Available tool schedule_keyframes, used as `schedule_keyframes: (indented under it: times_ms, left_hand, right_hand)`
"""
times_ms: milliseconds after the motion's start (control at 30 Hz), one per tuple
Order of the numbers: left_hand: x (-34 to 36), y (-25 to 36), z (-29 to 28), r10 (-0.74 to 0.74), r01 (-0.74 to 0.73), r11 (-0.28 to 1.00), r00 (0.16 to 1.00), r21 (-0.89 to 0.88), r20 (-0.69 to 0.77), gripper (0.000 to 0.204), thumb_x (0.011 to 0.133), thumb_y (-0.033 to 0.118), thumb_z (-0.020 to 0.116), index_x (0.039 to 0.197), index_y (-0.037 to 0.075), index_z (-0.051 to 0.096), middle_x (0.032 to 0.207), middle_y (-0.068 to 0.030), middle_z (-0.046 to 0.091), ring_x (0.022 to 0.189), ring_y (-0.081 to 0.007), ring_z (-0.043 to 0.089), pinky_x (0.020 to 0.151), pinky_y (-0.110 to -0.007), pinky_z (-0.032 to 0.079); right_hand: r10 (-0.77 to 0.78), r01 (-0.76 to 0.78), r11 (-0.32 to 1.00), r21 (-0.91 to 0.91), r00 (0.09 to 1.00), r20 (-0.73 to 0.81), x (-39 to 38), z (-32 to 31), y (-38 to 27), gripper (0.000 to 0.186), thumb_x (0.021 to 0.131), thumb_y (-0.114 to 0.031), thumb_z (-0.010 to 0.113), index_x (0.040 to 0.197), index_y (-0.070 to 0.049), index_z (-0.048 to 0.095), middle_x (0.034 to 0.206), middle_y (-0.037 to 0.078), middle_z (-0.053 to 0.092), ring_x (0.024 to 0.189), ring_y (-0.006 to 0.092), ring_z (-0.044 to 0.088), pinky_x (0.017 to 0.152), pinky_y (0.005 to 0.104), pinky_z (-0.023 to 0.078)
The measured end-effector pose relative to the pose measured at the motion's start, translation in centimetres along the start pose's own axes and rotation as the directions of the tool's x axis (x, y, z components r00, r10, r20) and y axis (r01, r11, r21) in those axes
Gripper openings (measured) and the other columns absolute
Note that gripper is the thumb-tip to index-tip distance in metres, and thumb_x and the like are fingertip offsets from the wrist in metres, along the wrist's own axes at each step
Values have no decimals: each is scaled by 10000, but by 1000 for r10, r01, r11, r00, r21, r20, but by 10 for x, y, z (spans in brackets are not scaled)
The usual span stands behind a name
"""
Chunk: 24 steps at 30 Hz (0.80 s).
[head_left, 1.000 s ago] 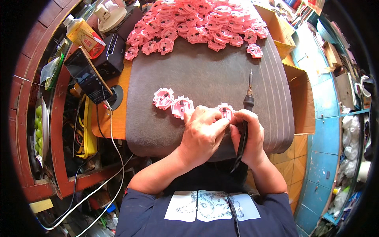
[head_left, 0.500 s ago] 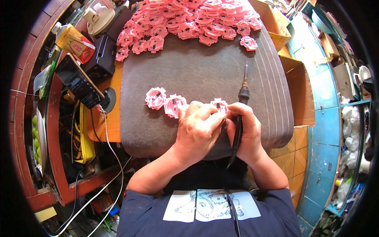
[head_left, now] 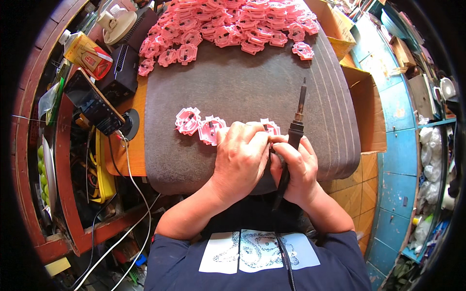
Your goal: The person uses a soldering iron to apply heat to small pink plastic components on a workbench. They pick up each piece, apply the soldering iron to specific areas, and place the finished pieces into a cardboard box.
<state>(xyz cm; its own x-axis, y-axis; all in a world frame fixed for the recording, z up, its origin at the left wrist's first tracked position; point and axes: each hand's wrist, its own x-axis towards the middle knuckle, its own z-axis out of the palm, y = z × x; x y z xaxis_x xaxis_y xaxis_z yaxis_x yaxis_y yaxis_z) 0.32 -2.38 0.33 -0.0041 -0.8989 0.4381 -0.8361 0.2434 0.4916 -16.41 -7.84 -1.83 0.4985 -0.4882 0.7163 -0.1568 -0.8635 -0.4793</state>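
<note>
"Along the left side of the table, what is found?"

"A phone (head_left: 92,102) is propped, tilted, on a round dark stand (head_left: 129,124), and a white cable (head_left: 130,165) is led down from its lower end. Next, on a dark mat (head_left: 218,82), a first pink piece (head_left: 188,121) is laid flat, with a second pink piece (head_left: 211,130) set just beside it."

"And the left hand (head_left: 240,160)?"

"It is placed right of the second piece, its fingers bent and bunched together. Whether anything is pinched by them cannot be told, since the tips are hidden."

"Where is the third pink piece (head_left: 271,127)?"

"Between the two hands, partly covered by fingers."

"How is the right hand (head_left: 296,165) used?"

"Its fingers are curled around the black handle of a soldering iron (head_left: 294,136), whose tip is pointed away, toward the far edge, where a heap of pink pieces (head_left: 213,24) is piled."

"Farther right?"

"An open cardboard box (head_left: 374,111) is seen beside the mat, then blue cabinets (head_left: 395,160)."
</note>
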Motion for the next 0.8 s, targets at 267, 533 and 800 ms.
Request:
schedule_keyframes:
  times_ms: [267,533,800]
  left_hand:
    - [5,4,-3,8,-8,1000,1000,30,2,225,840,84,762,1064,107,762,1102,-72,692,1020,-290,630,906,-422,449]
    - [7,2,-4,17,-17,1000,1000,-5,4,173,850,59,791,1014,45,737,1074,-107,705,953,-314,644,863,-431,467]
    - [7,2,-2,33,-34,999,999,-12,-18,169,837,17,782,998,35,734,1062,-117,704,933,-320,645,844,-422,485]
  right_hand:
    - [15,-15,1000,-28,1000,-5,2,1,-2,569,718,40,772,1263,-17,617,1088,180,714,899,372,683,824,460,530]
    - [55,-32,987,157,988,-143,-6,-18,3,354,913,-6,717,1250,19,613,1062,178,742,851,352,708,789,440,554]
    - [101,-90,991,99,988,-117,-24,-56,-9,534,1005,-393,724,1287,45,605,926,174,686,734,310,659,672,415,541]
